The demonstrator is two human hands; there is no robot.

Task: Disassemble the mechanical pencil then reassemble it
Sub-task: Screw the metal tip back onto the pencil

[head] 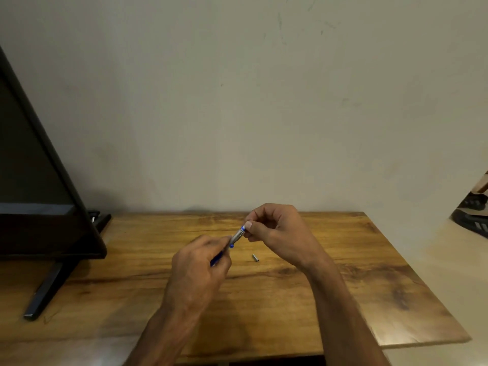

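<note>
A blue and silver mechanical pencil (236, 237) is held slanted above the wooden table (343, 273). My left hand (196, 273) grips its lower blue part, whose tip is hidden in my fist. My right hand (274, 231) pinches the upper end of the pencil between thumb and fingers. A small silver cap (255, 257) lies loose on the table just below my right hand, apart from both hands.
A dark monitor (39, 194) on a black stand (50, 283) fills the left side of the table. A plain wall rises right behind the table. Dark shoes (472, 215) sit on the floor at the far right.
</note>
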